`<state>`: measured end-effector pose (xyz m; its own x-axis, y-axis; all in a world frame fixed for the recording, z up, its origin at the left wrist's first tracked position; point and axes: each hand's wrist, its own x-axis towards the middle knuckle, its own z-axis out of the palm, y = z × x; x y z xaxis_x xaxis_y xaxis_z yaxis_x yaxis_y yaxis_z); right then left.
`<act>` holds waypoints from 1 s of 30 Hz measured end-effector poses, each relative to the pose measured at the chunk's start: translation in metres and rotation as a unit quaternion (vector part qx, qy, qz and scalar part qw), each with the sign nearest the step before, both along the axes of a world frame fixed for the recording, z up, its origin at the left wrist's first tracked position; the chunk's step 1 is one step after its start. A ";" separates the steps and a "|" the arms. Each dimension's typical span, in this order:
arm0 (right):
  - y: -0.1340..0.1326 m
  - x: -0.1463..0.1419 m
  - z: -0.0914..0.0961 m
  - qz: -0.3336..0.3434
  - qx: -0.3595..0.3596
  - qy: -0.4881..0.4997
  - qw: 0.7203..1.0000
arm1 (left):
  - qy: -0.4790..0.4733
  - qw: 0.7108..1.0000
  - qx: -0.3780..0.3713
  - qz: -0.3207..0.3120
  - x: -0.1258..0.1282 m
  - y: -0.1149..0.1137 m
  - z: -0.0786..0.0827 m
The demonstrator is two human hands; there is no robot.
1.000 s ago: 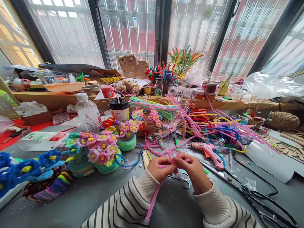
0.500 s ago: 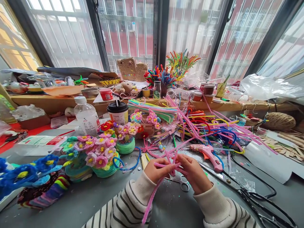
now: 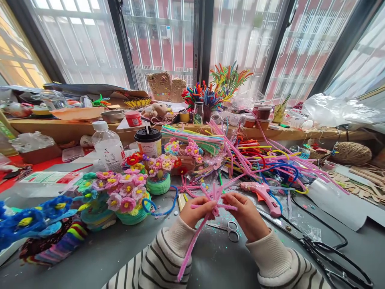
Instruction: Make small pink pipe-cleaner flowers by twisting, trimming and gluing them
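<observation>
Clamped on a pink pipe cleaner (image 3: 215, 209) with left hand (image 3: 197, 211) and right hand (image 3: 248, 215), either side of its twisted knot, likely so the loops cannot spring open. Held just above the table (image 3: 120, 249) near its front edge, tail trailing toward the striped sleeve (image 3: 167, 263); scissors (image 3: 230, 232) just beyond.

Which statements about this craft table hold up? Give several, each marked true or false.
1. The left hand and the right hand both grip the pink pipe cleaner. True.
2. The small scissors are in the right hand. False: they lie on the table near the wrists.
3. The pink glue gun lies on the table, right of the hands. True.
4. The black-lidded cup lies on its side. False: it stands upright.
5. The twine ball is at the far left. False: it sits at the far right.
</observation>
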<state>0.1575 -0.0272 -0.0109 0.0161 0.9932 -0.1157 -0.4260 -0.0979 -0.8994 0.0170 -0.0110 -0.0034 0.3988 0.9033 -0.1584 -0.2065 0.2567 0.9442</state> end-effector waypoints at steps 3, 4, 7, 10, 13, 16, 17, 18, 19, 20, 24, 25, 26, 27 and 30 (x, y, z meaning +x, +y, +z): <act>-0.003 0.002 0.008 0.026 -0.015 0.050 0.998 | -0.052 0.997 -0.047 0.044 -0.003 0.003 0.003; -0.004 0.002 0.011 0.041 -0.015 0.051 0.998 | -0.062 0.995 -0.053 0.049 -0.003 0.004 0.004; -0.007 -0.001 0.014 0.054 0.004 0.031 0.998 | -0.076 0.994 -0.063 0.050 -0.003 0.003 0.005; -0.009 -0.004 0.014 0.025 0.029 0.018 0.999 | -0.077 0.995 -0.059 0.037 -0.001 0.001 0.003; -0.009 -0.005 0.011 0.024 0.043 0.006 0.999 | -0.067 0.995 -0.061 0.031 0.000 0.002 0.001; -0.007 -0.006 0.007 0.033 0.046 0.005 0.998 | -0.051 0.996 -0.045 0.050 0.000 0.003 -0.001; -0.006 -0.007 0.005 0.029 0.048 0.008 0.998 | -0.045 0.997 -0.037 0.055 0.000 0.003 -0.001; -0.006 -0.007 0.004 0.023 0.053 0.014 0.998 | -0.040 0.997 -0.031 0.057 0.000 0.003 -0.002; -0.005 -0.008 0.003 0.016 0.060 0.021 0.998 | -0.034 0.997 -0.028 0.057 0.000 0.003 -0.002; -0.005 -0.009 0.002 0.010 0.068 0.025 0.997 | -0.029 0.998 -0.027 0.056 0.001 0.003 -0.003; -0.005 -0.013 0.001 -0.007 0.094 -0.010 0.995 | -0.008 0.998 -0.023 0.049 0.002 0.001 -0.004; -0.005 -0.013 0.001 -0.015 0.098 -0.021 0.995 | -0.007 0.999 -0.025 0.048 0.003 0.001 -0.004; -0.005 -0.014 0.001 -0.023 0.100 -0.029 0.994 | -0.011 0.998 -0.032 0.045 0.003 0.000 -0.004; -0.006 -0.014 0.002 -0.032 0.101 -0.033 0.994 | -0.020 0.998 -0.045 0.043 0.003 0.000 -0.004; -0.007 -0.012 0.003 -0.053 0.099 -0.046 0.993 | -0.056 0.993 -0.093 0.047 0.002 0.000 -0.001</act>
